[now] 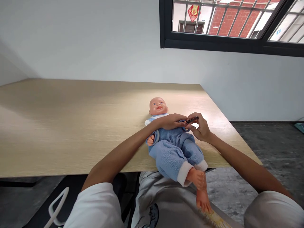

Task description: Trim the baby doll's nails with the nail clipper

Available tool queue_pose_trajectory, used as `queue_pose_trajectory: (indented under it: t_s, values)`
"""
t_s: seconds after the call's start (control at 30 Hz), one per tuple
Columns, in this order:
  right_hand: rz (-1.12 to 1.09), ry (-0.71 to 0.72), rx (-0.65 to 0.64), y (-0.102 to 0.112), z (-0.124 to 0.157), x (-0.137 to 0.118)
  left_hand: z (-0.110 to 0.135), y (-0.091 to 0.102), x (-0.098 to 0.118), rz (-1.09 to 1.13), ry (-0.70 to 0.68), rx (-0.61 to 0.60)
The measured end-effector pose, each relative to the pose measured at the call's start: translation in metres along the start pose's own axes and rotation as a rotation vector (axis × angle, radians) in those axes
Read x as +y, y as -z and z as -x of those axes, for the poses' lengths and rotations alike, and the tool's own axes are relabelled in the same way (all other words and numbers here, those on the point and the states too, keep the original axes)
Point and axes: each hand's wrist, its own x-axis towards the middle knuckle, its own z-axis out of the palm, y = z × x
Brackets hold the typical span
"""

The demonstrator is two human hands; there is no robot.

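Note:
A baby doll (171,142) in blue fleece clothes with white cuffs lies on its back on the table, head away from me and feet over the near edge. My left hand (173,122) reaches across its chest, fingers closed around the doll's hand at the blue sleeve cuff. In my right hand (201,129) is a small dark nail clipper (193,120), pinched between thumb and fingers. Its tip is against or very close to the doll's fingers, which my fingers mostly cover. The doll's other hand (150,140) rests free beside its body.
The pale wooden table (71,126) stretches far to the left and ends just right of the doll. A grey wall (95,41) with a barred window (225,22) stands behind it. A white curved tube (58,202) is below the table at left.

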Motion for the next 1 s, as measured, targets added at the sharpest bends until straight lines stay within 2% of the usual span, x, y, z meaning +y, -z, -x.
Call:
queue_pose_trajectory:
  t_s: [0.23,0.33,0.63,1.0]
  values:
    - [0.147,0.242,-0.047,0.0016,-0.0020,0.0025,-0.0001,0.0004,0.0025,0.007,0.005,0.002]
    - [0.196,0.301,-0.069,0.0028,-0.0034,-0.0002,-0.0006,0.0002,0.0016,0.020,-0.009,0.000]
    - [0.333,0.361,-0.104,0.0037,-0.0050,-0.0067,-0.0008,-0.0006,0.0024,-0.002,0.006,0.004]
    - [0.358,0.365,-0.081,0.0034,-0.0056,-0.0051,0.0002,0.0008,0.0052,0.023,-0.002,-0.005]
